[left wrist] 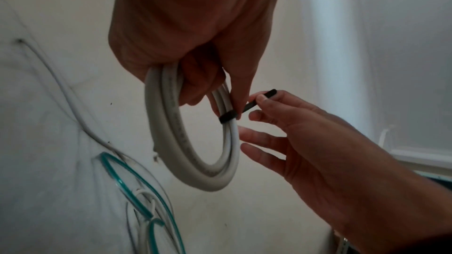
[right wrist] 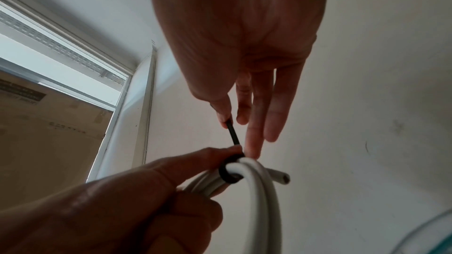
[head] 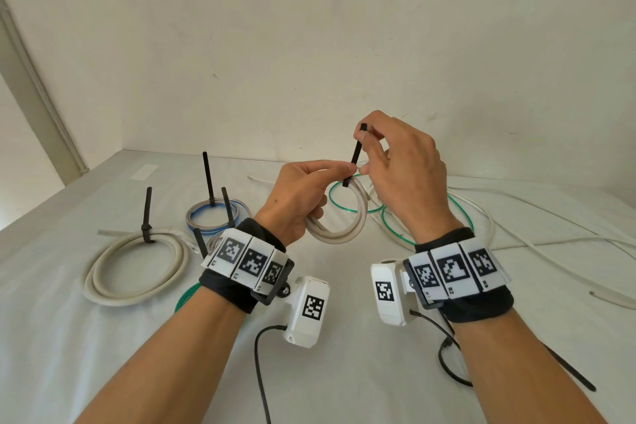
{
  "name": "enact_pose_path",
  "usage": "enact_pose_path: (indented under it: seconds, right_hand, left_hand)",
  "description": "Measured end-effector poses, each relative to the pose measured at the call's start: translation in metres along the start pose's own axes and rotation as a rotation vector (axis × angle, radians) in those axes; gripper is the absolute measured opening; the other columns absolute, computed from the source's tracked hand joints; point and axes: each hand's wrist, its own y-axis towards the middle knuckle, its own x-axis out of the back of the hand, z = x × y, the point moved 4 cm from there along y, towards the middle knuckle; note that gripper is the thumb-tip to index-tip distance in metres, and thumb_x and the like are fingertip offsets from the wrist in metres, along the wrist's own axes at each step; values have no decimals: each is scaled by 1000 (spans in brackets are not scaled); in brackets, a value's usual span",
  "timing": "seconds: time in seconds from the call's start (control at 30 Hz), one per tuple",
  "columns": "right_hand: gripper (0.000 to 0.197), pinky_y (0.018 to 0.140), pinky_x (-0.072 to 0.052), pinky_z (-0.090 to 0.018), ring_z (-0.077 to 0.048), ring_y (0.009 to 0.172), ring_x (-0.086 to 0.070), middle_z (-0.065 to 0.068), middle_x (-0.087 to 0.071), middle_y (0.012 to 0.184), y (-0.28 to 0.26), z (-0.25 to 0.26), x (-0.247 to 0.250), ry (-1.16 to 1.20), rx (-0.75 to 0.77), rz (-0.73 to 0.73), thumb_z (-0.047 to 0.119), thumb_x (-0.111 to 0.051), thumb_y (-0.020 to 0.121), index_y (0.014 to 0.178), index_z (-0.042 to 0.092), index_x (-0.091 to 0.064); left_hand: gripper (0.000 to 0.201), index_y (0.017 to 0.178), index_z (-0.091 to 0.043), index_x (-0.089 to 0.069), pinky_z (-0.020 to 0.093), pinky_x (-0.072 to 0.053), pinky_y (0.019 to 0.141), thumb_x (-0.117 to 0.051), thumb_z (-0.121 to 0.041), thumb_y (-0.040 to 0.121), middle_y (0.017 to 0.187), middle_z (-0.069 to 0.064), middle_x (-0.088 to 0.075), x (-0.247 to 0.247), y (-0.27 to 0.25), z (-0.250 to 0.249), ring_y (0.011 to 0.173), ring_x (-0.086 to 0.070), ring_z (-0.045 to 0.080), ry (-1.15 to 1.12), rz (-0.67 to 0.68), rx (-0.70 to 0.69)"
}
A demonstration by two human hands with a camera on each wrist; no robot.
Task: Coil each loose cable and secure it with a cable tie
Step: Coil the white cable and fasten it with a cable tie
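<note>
My left hand (head: 303, 196) holds a small coil of thick white cable (head: 339, 234) up above the table, fingers curled round its strands. A black cable tie (head: 354, 157) is looped round the coil at the top (left wrist: 228, 117) (right wrist: 228, 171). My right hand (head: 395, 165) pinches the tie's free tail between thumb and forefinger, just above the loop, its other fingers straight. In the left wrist view the coil (left wrist: 195, 138) hangs below my left hand (left wrist: 195, 45). In the right wrist view my right hand's fingers (right wrist: 254, 123) hold the tail over the coil (right wrist: 264, 200).
On the table at left lie a tied white coil (head: 137, 268), a tied blue-grey coil (head: 216, 215) and another tied one behind my left wrist. Loose green cable (head: 426, 220) and white cables (head: 550, 237) sprawl at right. A spare black tie (head: 571, 372) lies under my right forearm.
</note>
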Motion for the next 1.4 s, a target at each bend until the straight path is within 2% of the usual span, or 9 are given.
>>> enact_pose_path:
  seconds: [0.37,0.5,0.63,0.8,1.03,1.13,1.23,1.3,1.4]
  right_hand:
    - [14,74,-61,-51,-13,82,-75,8,-73,81,-2,13,-1,378,-14,-105,22,-50,106,101,18,-62]
    - [14,73,-62,-47,-7,79,-77,7,-74,84,-2,9,-4,425,-72,-33,24,-49,108,101,20,-60]
    - [9,77,-63,-42,-6,80,-76,3,-76,88,0,1,-4,480,-137,42,25,-58,104,103,19,-66]
    - [7,85,-62,-40,-2,88,-73,15,-76,86,1,-9,-10,458,-149,93,19,-70,95,95,20,-77]
    - [9,79,-63,-42,-11,77,-75,8,-77,81,1,-16,-8,479,-178,51,21,-71,93,90,20,-79]
    - [9,77,-61,-37,-9,73,-74,8,-76,77,1,-13,-11,427,-164,58,22,-73,93,88,21,-80]
    - [10,78,-58,-27,-5,78,-72,10,-77,79,1,-10,-10,424,-143,50,22,-73,93,91,19,-82]
    - [10,74,-53,-16,0,77,-70,12,-77,78,1,-10,-8,411,-137,51,22,-73,93,91,19,-83]
    - [10,70,-50,-12,0,73,-69,16,-73,71,1,-11,-6,403,-150,55,20,-74,92,91,17,-84]
  left_hand:
    - [18,109,-7,-79,19,-25,37,-74,-14,93,47,-9,-36,7,6,-10,39,-24,8,-185,5,8]
    - [19,112,-5,-77,18,-25,38,-72,-13,95,42,-14,-45,4,5,-8,38,-26,6,-171,-3,10]
    - [20,113,-5,-77,18,-24,37,-70,-13,96,55,-6,-29,5,7,-1,44,-22,8,-243,28,97]
    - [15,110,-7,-74,18,-24,37,-65,-14,99,57,-6,-27,2,7,-3,44,-21,7,-250,105,120]
    - [22,108,-13,-73,25,-49,53,-56,-28,105,80,4,-51,-3,2,-1,58,-48,14,22,239,112]
    - [29,111,-7,-69,26,-46,54,-48,-25,104,85,5,-51,-6,1,-4,57,-47,13,114,257,64]
    - [18,105,-19,-70,20,-30,46,-55,-29,104,79,1,-44,-10,0,-3,54,-32,12,52,225,14]
    - [12,102,-23,-73,19,-27,44,-61,-28,103,73,-1,-41,-10,1,-1,53,-30,11,34,188,-12]
    - [19,87,-22,-73,19,-26,42,-63,-22,102,73,0,-37,-11,3,3,53,-28,12,-1,193,12]
